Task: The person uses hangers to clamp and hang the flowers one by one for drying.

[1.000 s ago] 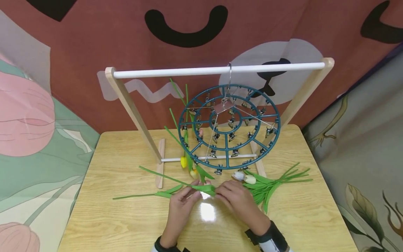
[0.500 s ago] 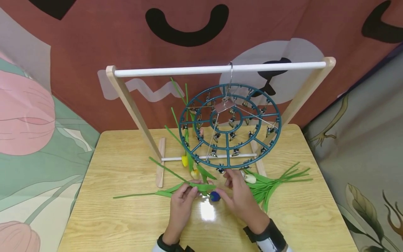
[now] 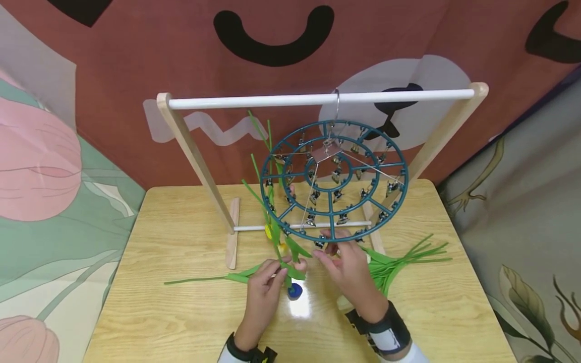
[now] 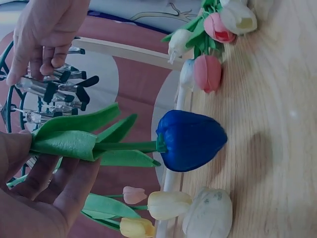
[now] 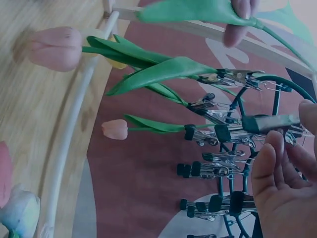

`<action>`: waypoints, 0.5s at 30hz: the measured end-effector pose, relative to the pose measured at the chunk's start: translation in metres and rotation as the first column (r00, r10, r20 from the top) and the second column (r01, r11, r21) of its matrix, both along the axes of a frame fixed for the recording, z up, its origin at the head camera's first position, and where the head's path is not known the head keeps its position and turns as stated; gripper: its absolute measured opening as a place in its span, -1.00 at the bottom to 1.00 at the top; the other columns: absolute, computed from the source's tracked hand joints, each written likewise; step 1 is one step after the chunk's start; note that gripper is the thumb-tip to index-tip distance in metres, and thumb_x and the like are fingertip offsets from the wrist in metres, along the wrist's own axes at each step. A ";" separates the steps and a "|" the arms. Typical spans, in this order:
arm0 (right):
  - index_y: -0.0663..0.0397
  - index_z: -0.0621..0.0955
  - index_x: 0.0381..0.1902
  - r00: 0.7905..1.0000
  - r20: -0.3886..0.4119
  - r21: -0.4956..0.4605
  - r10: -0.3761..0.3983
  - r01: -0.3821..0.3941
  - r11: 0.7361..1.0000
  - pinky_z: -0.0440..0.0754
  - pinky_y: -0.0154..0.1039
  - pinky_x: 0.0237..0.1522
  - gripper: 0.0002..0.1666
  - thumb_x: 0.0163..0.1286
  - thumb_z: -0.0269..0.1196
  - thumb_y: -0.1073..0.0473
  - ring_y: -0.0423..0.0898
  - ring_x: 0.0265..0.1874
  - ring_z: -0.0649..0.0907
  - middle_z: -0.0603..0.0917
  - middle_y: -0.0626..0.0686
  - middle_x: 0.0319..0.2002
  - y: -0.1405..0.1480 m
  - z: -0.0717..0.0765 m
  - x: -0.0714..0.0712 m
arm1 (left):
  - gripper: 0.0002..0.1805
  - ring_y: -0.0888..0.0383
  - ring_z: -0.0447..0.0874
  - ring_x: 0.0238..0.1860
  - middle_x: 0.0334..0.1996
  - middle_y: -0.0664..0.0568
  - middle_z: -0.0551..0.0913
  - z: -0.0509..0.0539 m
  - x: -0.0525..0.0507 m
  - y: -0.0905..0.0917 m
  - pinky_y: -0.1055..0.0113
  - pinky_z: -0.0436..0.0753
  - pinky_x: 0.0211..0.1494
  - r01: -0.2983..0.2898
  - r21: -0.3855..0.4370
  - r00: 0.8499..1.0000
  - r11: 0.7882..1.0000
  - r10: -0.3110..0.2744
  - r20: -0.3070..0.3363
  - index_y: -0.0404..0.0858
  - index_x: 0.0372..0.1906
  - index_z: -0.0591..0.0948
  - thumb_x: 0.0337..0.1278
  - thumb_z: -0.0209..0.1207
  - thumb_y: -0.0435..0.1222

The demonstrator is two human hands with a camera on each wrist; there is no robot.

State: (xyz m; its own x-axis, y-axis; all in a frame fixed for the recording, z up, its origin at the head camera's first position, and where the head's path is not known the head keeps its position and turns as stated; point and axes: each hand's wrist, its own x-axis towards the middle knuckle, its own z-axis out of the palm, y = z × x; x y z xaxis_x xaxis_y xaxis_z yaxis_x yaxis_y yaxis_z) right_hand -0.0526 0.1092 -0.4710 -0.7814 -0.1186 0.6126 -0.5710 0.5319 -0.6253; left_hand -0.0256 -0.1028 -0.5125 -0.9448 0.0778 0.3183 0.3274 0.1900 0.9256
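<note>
A left hand [image 3: 265, 290] pinches a blue tulip [image 4: 189, 141] by its leafy stem, its bloom at the head frame's lower centre; the right hand [image 3: 351, 272] grips a clip [image 5: 270, 124] on a round hanger [image 3: 332, 228].

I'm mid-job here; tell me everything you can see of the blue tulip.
The blue tulip looks artificial, perhaps plastic or foam: a smooth, deep-blue, nearly closed bloom, slim green stem and broad green leaves. It hangs bloom-down over the table, nearer than the round hanger. The left hand pinches it at the leaves and stem.
</note>
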 end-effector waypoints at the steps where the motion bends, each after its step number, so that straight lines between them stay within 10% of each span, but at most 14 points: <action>1: 0.29 0.58 0.14 1.000 -0.005 -0.001 0.004 -0.004 1.000 0.63 -0.61 -0.40 -0.49 0.32 0.44 0.17 -0.11 -0.38 0.64 0.62 0.11 -0.23 0.000 0.001 0.000 | -0.78 0.10 0.72 -0.26 -0.18 -0.09 0.77 0.000 0.000 0.000 0.37 0.80 -0.33 0.000 -0.009 1.000 1.000 0.000 -0.013 -0.32 0.03 0.74 0.39 0.21 -0.44; 7: 0.33 0.63 0.00 0.999 0.025 -0.012 0.039 -0.039 0.999 0.77 -0.46 -0.20 -0.63 0.27 0.46 0.33 -0.07 -0.33 0.75 0.69 0.11 -0.21 0.003 0.003 -0.001 | -0.76 0.15 0.72 -0.25 -0.12 -0.12 0.78 0.001 -0.001 0.001 0.42 0.77 -0.36 0.007 -0.038 1.000 0.999 -0.007 -0.009 -0.30 0.07 0.74 0.39 0.22 -0.43; 15: 0.40 0.63 -0.06 0.950 0.261 -0.304 0.174 -0.090 0.948 0.82 -0.27 -0.14 -0.58 0.10 0.45 0.60 0.00 -0.23 0.80 0.72 0.26 -0.14 0.001 0.005 0.007 | -0.76 0.12 0.78 -0.08 -0.06 -0.15 0.76 0.004 -0.011 0.010 0.35 0.82 -0.12 0.044 -0.019 0.999 0.999 -0.044 0.032 -0.35 0.07 0.73 0.43 0.20 -0.39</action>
State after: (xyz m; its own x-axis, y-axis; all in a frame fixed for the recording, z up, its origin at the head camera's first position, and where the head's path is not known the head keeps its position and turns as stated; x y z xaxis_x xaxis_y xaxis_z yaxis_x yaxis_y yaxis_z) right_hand -0.0458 0.1106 -0.4664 -0.9155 -0.0856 0.3931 -0.4019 0.2394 -0.8838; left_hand -0.0363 -0.0929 -0.5085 -0.9500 0.1256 0.2860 0.3062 0.1941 0.9320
